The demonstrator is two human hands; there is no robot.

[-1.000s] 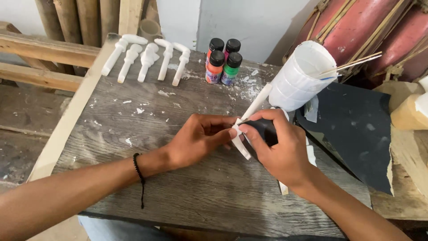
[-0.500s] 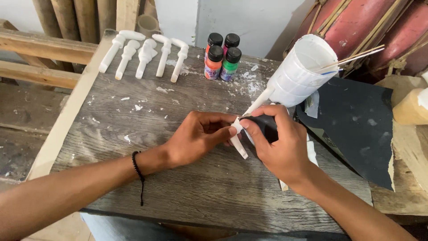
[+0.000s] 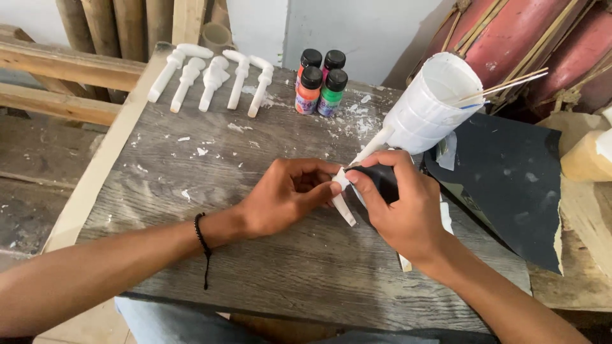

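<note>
My left hand (image 3: 288, 196) pinches a small white plaster piece (image 3: 345, 207) against the grey wooden table (image 3: 210, 191). My right hand (image 3: 398, 205) grips a piece of black sandpaper (image 3: 382, 180) pressed onto the top end of that white piece. Both hands meet at the middle of the table, fingertips touching the piece. Part of the piece is hidden under my fingers.
Several white plaster figures (image 3: 213, 78) lie in a row at the table's far left. Small paint bottles (image 3: 320, 84) stand behind. A white cup with thin sticks (image 3: 431, 108) stands at right, beside a dark sandpaper sheet (image 3: 510, 185). Red drums (image 3: 529, 38) behind.
Both hands stay on the white piece with only slight shifts of the fingers; the camera view has dropped a little.
</note>
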